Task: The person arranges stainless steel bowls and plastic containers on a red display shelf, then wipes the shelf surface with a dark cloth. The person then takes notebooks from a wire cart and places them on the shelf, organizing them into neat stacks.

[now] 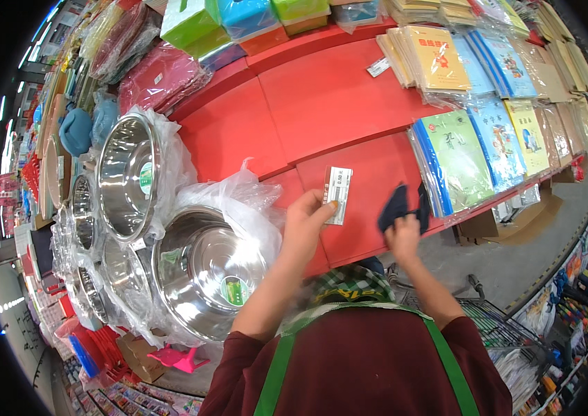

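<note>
Between thumb and fingers, my left hand (307, 218) pinches a small white price label (339, 195) that bears printed writing and a barcode. It is held above a red stepped display shelf (361, 171). On the right, my right hand (404, 236) grips a dark navy cloth (396, 207), blurred, over the shelf's front edge. Just beyond the cloth lies a plastic-wrapped stack of exercise books (457, 161) with a green cover on top. To the left of my left arm stands a large stainless steel basin (205, 265), partly wrapped in clear plastic.
More steel basins (127, 177) stand at the left. Wrapped notebooks (437, 57) line the shelf's right side, near another price label (378, 66). Dark red wrapped goods (161, 78) and colourful plastic boxes (247, 18) sit at the back. A wire shopping cart (501, 322) is at the lower right.
</note>
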### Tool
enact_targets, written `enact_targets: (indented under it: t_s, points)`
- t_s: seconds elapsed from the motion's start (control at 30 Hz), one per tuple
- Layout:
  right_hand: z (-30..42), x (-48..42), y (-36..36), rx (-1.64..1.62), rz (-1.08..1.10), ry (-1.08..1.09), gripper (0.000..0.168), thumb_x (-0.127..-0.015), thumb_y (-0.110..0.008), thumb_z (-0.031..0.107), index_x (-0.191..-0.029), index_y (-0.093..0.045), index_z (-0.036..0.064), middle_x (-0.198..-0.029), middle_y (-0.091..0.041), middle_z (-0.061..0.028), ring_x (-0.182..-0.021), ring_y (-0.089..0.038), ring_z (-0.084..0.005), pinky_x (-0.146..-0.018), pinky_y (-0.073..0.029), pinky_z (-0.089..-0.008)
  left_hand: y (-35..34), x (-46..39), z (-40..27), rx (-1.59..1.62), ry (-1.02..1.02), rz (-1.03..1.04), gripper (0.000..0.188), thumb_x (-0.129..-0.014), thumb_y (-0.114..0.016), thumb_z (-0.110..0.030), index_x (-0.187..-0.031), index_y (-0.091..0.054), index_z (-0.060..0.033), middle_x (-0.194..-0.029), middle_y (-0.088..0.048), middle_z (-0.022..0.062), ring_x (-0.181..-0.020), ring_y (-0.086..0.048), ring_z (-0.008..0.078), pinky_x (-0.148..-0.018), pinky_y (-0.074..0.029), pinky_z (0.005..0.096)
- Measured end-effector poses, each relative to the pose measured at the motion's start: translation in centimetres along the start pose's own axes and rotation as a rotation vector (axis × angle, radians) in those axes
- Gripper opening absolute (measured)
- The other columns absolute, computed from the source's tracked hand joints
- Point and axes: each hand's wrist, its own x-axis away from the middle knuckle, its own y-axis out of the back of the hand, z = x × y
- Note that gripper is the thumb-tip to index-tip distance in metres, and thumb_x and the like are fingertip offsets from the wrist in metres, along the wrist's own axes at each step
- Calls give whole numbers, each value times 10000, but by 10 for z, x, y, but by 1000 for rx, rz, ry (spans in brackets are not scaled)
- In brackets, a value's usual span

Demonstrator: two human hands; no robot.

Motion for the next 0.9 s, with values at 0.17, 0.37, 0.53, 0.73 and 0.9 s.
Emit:
enact_targets:
  t_s: [0.17,0.37,0.53,0.73,0.9]
  points:
    - [88,46,-26,-291,340,322,169,-618,-694,188,-730,-640,74,-862,-550,-149,-825,-566,-338,-720,-481,-444,-4,-19,6,-144,-56,83,106,-879,-610,-27,-973,-646,3,-874,-662,20,-740,-585,57,-668,-453,207]
    - [7,84,31,-53,1042,40,303,-673,-675,291,-868,-708,62,-886,-680,-189,-838,-669,-338,-738,-536,-443,-1,-46,61,-638,-122,175,122,-836,-653,-13,-955,-638,10,-818,-656,20,-677,-565,60,-626,-453,225]
    - [-106,165,93,227,1028,-459,394,-618,-711,288,-918,-714,32,-1001,-676,-212,-966,-655,-336,-849,-530,-420,-30,-76,127,-838,-202,300,196,-798,-657,-95,-965,-641,8,-813,-684,141,-737,-665,227,-660,-511,344]
    - [-113,181,128,-150,675,-685,231,-587,-699,256,-718,-687,66,-765,-660,-189,-767,-650,-370,-704,-529,-434,-80,-93,177,-1326,-218,513,190,-791,-557,-139,-876,-704,-53,-849,-652,224,-771,-626,416,-706,-497,488]
    - [-94,185,133,-276,676,-604,214,-598,-691,228,-683,-648,36,-738,-641,-199,-752,-636,-384,-694,-517,-440,-100,-105,230,-1427,-183,630,211,-812,-565,-147,-953,-691,-52,-879,-650,230,-839,-629,400,-752,-496,483]
